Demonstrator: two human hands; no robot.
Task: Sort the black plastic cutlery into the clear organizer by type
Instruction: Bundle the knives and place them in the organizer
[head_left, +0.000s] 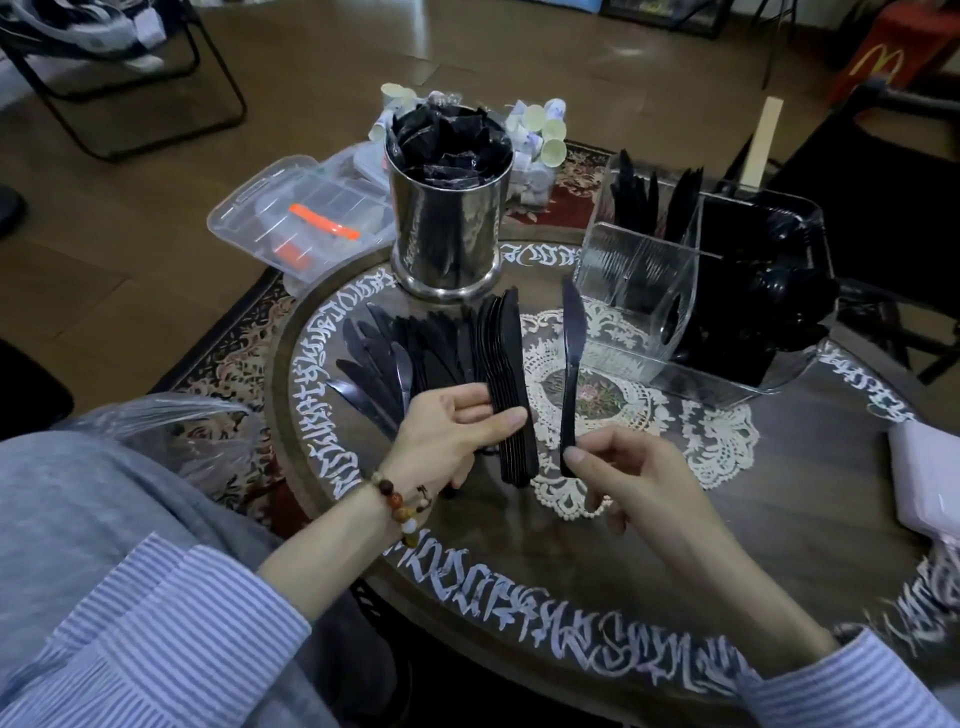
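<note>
My left hand (451, 431) grips a neat stack of black plastic knives (508, 364), blades pointing away from me. My right hand (623, 475) pinches the handle of a single black knife (572, 358), held upright just right of the stack. More black knives (382, 358) lie fanned on the table to the left of my left hand. The clear organizer (644, 291) stands at the right back of the table, with black cutlery upright in its far compartments and dark pieces in its right side.
A metal cylinder (447, 218) holding black packets stands at the table's back. Behind it are small white cups (540, 135) and a clear lidded box (306, 218). A lace doily (623, 400) covers the round table's middle. A white object (927, 473) lies at the right edge.
</note>
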